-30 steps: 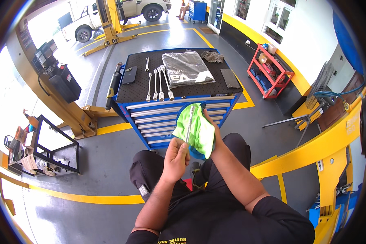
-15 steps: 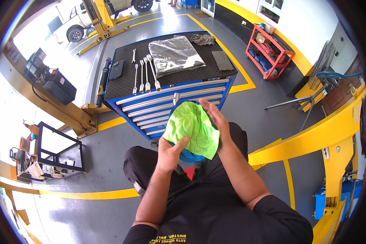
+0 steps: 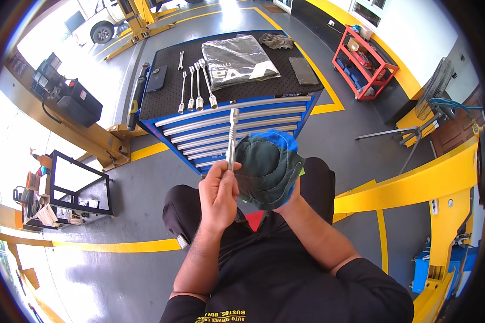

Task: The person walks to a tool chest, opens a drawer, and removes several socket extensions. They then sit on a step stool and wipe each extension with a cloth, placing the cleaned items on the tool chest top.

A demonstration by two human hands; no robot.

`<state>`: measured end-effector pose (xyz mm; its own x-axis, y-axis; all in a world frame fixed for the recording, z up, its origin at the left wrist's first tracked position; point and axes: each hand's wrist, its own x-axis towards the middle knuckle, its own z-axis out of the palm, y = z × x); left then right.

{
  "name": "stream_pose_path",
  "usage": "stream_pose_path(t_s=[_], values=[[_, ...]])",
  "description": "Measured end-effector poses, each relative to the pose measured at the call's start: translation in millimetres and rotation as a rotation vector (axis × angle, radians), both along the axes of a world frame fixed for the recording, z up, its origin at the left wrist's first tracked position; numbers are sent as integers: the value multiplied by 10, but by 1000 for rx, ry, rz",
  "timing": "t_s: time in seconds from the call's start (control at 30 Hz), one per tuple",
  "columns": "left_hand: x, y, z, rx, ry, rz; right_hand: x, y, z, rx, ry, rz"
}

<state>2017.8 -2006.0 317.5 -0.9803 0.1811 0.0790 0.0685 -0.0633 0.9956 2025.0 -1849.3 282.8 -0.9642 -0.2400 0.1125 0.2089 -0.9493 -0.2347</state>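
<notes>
Hands gripping, left (image 3: 219, 189) pinching wrench (image 3: 232, 139), right (image 3: 290, 201) holding cloth (image 3: 265, 173), fingers hidden, before cabinet's front edge (image 3: 258, 100)

Left forearm (image 3: 199, 261) and right forearm (image 3: 324, 237) extend forward, angled inward. Left hand (image 3: 217, 195) is raised, thumb and fingers closed in a pinch. Right hand (image 3: 291, 203) is mostly hidden; its finger position cannot be determined.

A shiny silver wrench (image 3: 233, 134) stands nearly upright in the left hand (image 3: 219, 188), its upper end free and its lower part pinched between thumb and fingers. Just to its right, the right hand (image 3: 291, 198) holds a bunched, rounded cloth (image 3: 264, 168), dark green with curved pale stitching, bright blue along the top and slips of lime green showing at the edges.
</notes>
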Motion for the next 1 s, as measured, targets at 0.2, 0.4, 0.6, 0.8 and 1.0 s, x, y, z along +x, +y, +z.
stream_pose_path(t_s=[0.2,0.4,0.6,0.8,1.0], values=[[145,240,-381,-690,522,-60,-83,-138,-98,558,-91,-200],[94,416,-152,-528,300,-70,-236,16,127,566,-183,-277],[255,456,-153,-579,336,-95,-362,93,348,666,-151,-414],[226,392,-70,-582,321,-157,-514,277,214,180,-275,-234],[247,336,30,-394,257,-38,-542,404,7,988,265,-549]])
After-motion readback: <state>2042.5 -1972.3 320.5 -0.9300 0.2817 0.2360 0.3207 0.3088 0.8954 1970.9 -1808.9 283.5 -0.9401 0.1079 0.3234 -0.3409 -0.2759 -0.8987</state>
